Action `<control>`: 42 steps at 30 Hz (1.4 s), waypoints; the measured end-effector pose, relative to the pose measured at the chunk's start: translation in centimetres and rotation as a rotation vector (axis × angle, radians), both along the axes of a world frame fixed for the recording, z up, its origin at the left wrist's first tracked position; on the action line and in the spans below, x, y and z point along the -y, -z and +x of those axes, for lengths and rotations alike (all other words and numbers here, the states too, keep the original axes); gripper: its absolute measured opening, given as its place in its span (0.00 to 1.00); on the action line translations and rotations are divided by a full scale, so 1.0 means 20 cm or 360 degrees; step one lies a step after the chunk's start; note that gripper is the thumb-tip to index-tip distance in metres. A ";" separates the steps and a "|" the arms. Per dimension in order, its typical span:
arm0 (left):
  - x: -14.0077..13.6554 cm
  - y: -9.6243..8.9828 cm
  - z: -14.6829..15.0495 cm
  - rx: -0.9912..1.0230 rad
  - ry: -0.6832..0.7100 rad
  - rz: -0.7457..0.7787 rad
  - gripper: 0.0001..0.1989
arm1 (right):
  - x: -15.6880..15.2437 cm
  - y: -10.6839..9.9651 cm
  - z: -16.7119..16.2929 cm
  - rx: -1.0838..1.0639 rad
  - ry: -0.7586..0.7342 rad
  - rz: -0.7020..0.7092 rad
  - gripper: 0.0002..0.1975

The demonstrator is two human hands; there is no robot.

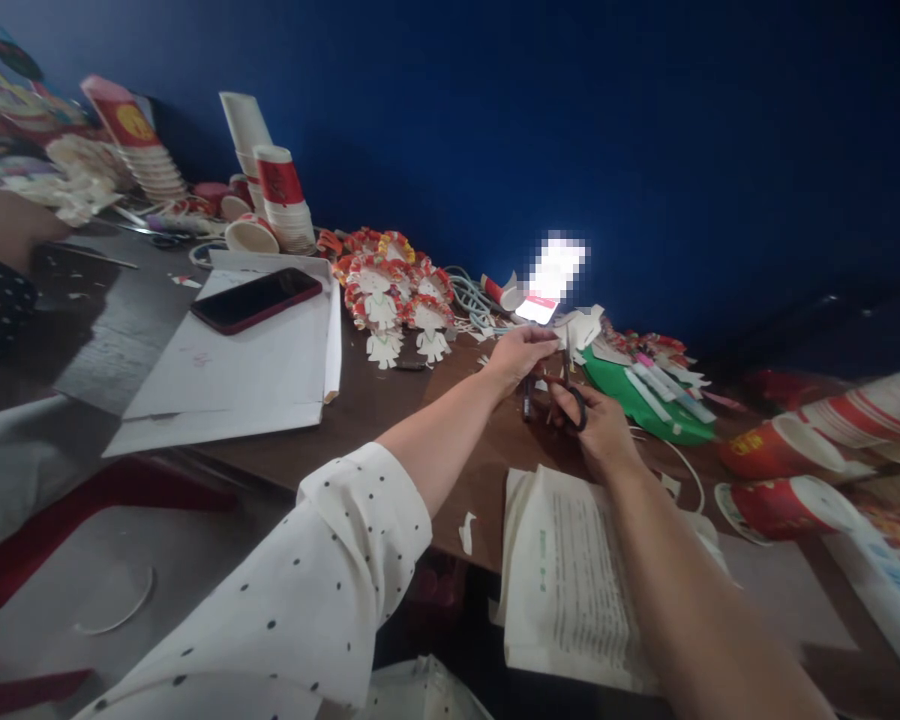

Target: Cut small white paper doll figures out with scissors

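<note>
My right hand (600, 428) is closed through the black handles of a pair of scissors (579, 408), with the blades pointing away from me. Close by on the left, my left hand (523, 355) pinches the edge of a white piece of paper (581, 326), which lies against the blades. Just beyond my fingers stands a lit phone (540, 305). A dark, thin object (527, 400) shows below my left hand. White paper dolls (381, 308) with frilly red and yellow surrounds are gathered to the left of my hands.
An open booklet (570, 580) lies near the front edge. At left, a dark phone (259, 300) rests on a white box lid (232, 370). Paper cups (283, 195) stand behind it; more cups (787, 505) lie right, past markers (667, 385) and green material (615, 400). Another person's arm (4, 235) shows far left.
</note>
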State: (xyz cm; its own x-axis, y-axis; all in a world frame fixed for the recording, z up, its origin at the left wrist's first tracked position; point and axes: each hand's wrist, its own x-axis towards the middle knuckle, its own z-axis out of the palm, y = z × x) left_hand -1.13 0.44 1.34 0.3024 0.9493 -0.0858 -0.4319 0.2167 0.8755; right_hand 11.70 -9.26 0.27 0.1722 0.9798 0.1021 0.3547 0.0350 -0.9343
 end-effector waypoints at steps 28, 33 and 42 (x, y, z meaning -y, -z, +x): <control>-0.01 0.00 0.00 0.0261 -0.0228 -0.0297 0.07 | -0.03 -0.08 0.13 0.0799 0.0579 -0.0123 0.30; -0.01 0.01 0.01 0.0169 -0.0175 -0.0333 0.06 | -0.03 -0.08 0.17 0.1006 0.0551 -0.0275 0.28; 0.00 0.04 0.02 0.0163 -0.0115 -0.0345 0.07 | -0.01 -0.13 0.19 0.1413 0.0820 -0.0639 0.22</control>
State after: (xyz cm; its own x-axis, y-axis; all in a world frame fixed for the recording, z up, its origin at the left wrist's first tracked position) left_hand -0.69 0.51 0.55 0.2519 0.9316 -0.2622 -0.5370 0.3599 0.7629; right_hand 15.43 -8.96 2.82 0.5927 0.8013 0.0818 0.7905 -0.5591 -0.2501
